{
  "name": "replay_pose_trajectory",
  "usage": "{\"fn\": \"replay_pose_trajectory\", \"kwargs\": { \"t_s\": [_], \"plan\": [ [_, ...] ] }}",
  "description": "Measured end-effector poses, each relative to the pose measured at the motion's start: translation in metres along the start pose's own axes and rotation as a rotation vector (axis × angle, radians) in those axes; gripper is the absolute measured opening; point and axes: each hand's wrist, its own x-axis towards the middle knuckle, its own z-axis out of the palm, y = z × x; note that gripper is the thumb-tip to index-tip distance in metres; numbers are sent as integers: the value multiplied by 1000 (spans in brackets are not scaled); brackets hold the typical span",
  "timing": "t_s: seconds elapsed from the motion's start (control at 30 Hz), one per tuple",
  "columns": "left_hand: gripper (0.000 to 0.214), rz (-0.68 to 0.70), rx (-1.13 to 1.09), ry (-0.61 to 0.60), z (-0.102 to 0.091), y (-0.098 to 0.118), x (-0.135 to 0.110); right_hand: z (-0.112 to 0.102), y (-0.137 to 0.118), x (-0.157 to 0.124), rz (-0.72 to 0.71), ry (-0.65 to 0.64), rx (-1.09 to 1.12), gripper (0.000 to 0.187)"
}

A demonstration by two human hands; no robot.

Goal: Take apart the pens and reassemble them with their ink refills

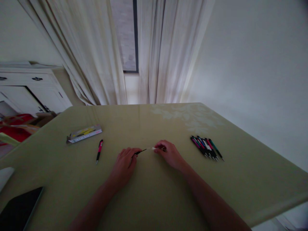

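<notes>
Left hand (pixel 125 162), with a flat box (pixel 84 133) and a lone pink pen (pixel 99 150) lying apart on its outer side, rests knuckles-up on the desk (pixel 154 195), fingers curled closed around the dark end of a slim pen (pixel 143 150). That pen spans the gap between the hands, just above the desk. The right hand (pixel 169 154) pinches its pale end with closed fingertips. The light is dim and the pen small, so whether it is one piece or two parting I cannot tell. Handling it well likely means gripping close to the middle, keeping both wrists planted and working straight along the barrel. A bundle of pens (pixel 207 147) lies further right.
</notes>
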Motion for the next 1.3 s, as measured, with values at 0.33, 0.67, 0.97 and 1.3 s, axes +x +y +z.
{"fn": "replay_pose_trajectory", "kwargs": {
  "t_s": [0.33, 0.67, 0.97, 1.3],
  "plan": [
    [34, 33, 38, -47, 0, 2, -1, 4, -15, -2, -38, -37, 112, 9],
    [28, 144, 52, -53, 2, 5, -4, 11, -20, -7, -154, -147, -13, 10],
    [21, 52, -117, -78, 4, 3, -3, 14, -21, -8, -188, -118, 109, 18],
    [22, 35, -106, -13, 2, 7, -4, 14, -23, -9, -46, -171, 216, 17]
  ]
}}
